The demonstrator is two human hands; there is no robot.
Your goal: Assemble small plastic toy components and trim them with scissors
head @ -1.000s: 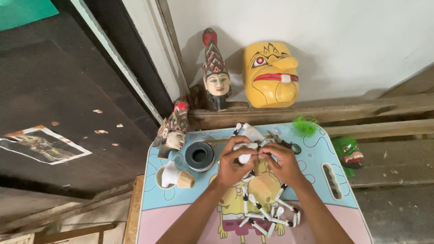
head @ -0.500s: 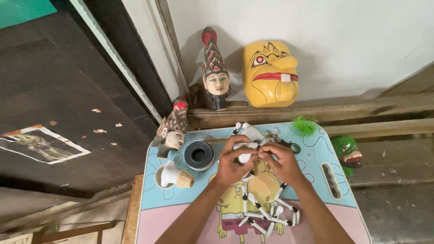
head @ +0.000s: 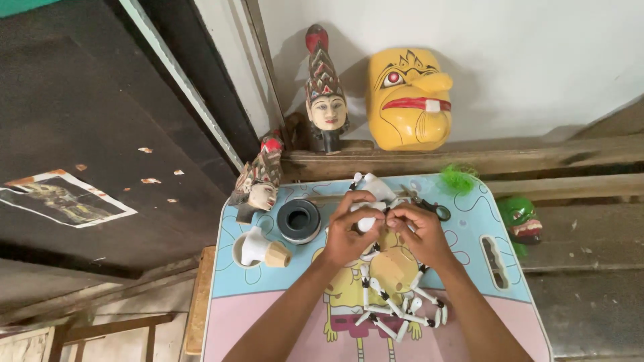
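Observation:
My left hand [head: 349, 231] and my right hand [head: 419, 231] meet over a small folding table [head: 469, 268] with a cartoon print. Both pinch a white puppet part [head: 367, 223] at the top of a jointed wooden figure [head: 396, 295] made of white sticks with black joints, which lies on the table below my hands. More white pieces [head: 373, 184] lie just beyond my fingers. Scissors [head: 429, 206] rest beside my right hand.
A black round roll [head: 298, 220] and a white and tan bottle-shaped piece [head: 263, 249] sit at the table's left. A carved puppet head [head: 257, 182] leans at the far left corner. On the wooden ledge stand another puppet head [head: 325, 94] and a yellow mask [head: 408, 100]. A green mask [head: 520, 220] lies right.
Both hands stay together on the white part; the fingers shift slightly. Nothing else has moved.

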